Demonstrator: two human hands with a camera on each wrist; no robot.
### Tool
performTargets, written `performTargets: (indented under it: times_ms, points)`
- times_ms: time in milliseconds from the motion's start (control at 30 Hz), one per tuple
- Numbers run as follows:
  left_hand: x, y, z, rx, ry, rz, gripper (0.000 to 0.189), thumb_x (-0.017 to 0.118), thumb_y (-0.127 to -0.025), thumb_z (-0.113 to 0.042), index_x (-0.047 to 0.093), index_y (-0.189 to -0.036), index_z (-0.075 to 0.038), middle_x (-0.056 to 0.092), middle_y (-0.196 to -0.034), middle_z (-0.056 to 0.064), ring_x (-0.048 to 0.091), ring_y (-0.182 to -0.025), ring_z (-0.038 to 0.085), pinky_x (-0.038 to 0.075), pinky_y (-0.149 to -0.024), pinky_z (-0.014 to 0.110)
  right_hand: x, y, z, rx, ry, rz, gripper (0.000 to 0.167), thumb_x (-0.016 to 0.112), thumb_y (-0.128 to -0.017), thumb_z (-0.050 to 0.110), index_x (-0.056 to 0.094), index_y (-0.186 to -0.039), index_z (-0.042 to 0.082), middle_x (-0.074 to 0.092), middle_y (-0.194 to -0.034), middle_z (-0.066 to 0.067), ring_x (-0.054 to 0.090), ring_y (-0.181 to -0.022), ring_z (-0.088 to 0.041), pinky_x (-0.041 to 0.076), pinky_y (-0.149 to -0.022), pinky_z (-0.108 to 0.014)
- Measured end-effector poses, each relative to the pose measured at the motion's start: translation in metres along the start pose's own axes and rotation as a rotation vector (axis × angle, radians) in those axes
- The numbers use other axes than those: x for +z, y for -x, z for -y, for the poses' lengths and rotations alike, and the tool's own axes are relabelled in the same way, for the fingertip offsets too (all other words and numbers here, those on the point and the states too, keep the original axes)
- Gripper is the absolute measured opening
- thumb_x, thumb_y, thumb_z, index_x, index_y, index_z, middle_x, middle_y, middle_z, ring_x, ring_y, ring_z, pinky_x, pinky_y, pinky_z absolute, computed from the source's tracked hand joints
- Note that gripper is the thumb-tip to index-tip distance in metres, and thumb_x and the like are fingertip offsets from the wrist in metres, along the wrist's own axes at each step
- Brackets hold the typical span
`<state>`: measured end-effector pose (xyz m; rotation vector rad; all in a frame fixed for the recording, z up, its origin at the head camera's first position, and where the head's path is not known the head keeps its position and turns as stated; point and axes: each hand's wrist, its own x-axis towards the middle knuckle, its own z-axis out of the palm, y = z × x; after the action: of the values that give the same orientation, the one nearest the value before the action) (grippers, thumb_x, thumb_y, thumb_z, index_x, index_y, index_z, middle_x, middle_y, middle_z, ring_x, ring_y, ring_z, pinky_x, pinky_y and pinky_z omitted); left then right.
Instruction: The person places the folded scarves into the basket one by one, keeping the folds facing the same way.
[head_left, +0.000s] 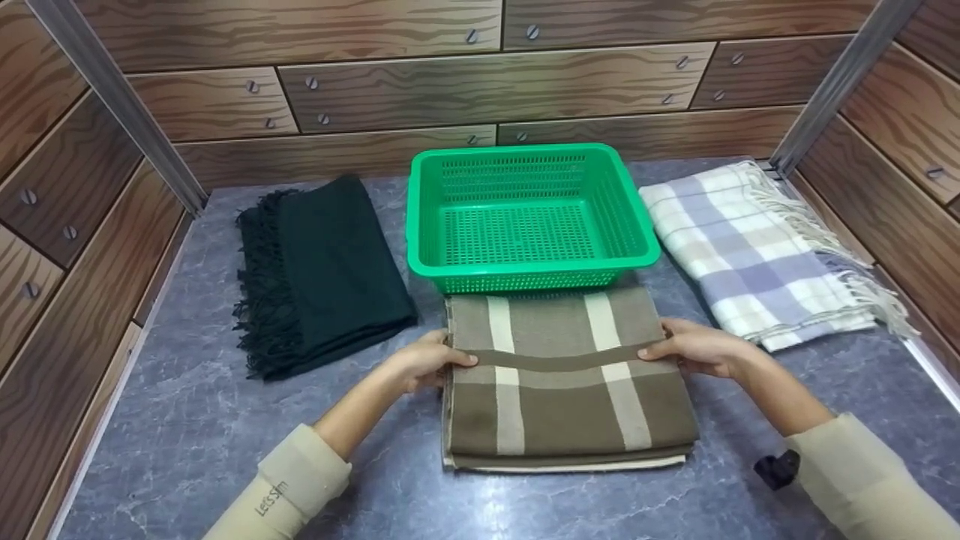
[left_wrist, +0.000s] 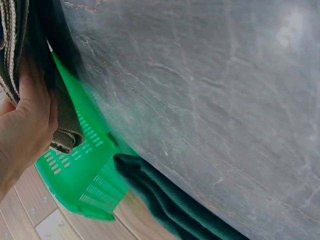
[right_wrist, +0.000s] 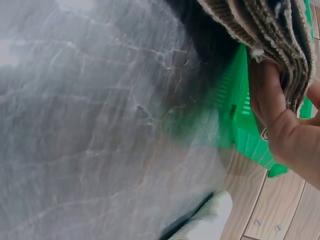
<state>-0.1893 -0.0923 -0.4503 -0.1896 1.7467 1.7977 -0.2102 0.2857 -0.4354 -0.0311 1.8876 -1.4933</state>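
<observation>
A folded brown plaid shawl (head_left: 570, 412) with cream stripes lies flat between my two hands, its far edge at the front of the green basket (head_left: 536, 281). My left hand (head_left: 427, 362) grips its left side, thumb on top. On the opposite side my right hand (head_left: 699, 348) holds it the same way. In the left wrist view, the fingers (left_wrist: 37, 95) pass under the stacked layers. The right wrist view has the fingers (right_wrist: 270, 95) beneath the fold, with several layers of cloth above them.
A folded black fringed shawl (head_left: 337, 270) lies left of the basket. To the right is a white and lavender checked shawl (head_left: 750, 255) with fringe. Wood-patterned panels (head_left: 480, 90) wall in the grey marbled tabletop (head_left: 180, 420) at the back and sides.
</observation>
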Motion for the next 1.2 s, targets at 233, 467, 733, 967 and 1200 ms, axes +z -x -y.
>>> performTargets:
  times_ms: [233,467,733,967,1200]
  points:
    - [-0.003,0.005,-0.005,-0.004,-0.026,0.013,0.044,0.061,-0.084,0.001,0.039,-0.122,0.002,0.059,-0.089,0.011,0.061,-0.075,0.018,0.051,-0.071,0.035,0.001,0.006,0.005,-0.020,0.027,0.011,0.062,0.062,-0.085,0.008,0.025,-0.131,-0.009,0.057,-0.098,-0.008,0.056,-0.083,-0.015,0.049,-0.071,-0.029]
    - [-0.003,0.010,-0.008,0.003,-0.016,0.038,0.043,0.060,-0.085,0.001,0.038,-0.122,0.004,0.059,-0.091,0.012,0.061,-0.075,0.018,0.051,-0.070,0.034,0.002,0.010,0.010,-0.034,0.028,0.034,0.059,0.062,-0.086,0.008,0.026,-0.130,-0.009,0.057,-0.100,-0.010,0.056,-0.083,-0.016,0.049,-0.070,-0.029]
    - [-0.003,0.018,-0.011,0.020,-0.024,0.045,0.037,0.061,-0.085,0.001,0.042,-0.116,0.004,0.060,-0.088,0.011,0.061,-0.074,0.018,0.052,-0.070,0.035,0.004,0.017,0.015,-0.043,0.051,0.030,0.062,0.062,-0.086,0.010,0.025,-0.131,-0.010,0.055,-0.104,-0.011,0.053,-0.086,-0.016,0.047,-0.073,-0.029]
    - [-0.005,0.026,-0.018,0.036,-0.056,0.054,0.042,0.062,-0.085,-0.002,0.040,-0.121,0.004,0.059,-0.087,0.010,0.059,-0.072,0.016,0.051,-0.066,0.031,0.006,0.023,0.022,-0.068,0.023,0.049,0.051,0.061,-0.087,0.007,0.031,-0.124,-0.009,0.056,-0.100,-0.010,0.054,-0.084,-0.015,0.048,-0.072,-0.027]
    - [-0.008,0.033,-0.026,0.054,-0.080,0.052,0.047,0.063,-0.085,-0.004,0.039,-0.125,0.003,0.057,-0.085,0.008,0.057,-0.070,0.015,0.050,-0.064,0.030,0.008,0.028,0.030,-0.091,0.012,0.056,0.050,0.060,-0.087,0.006,0.031,-0.124,-0.009,0.057,-0.102,-0.012,0.057,-0.087,-0.017,0.049,-0.073,-0.029]
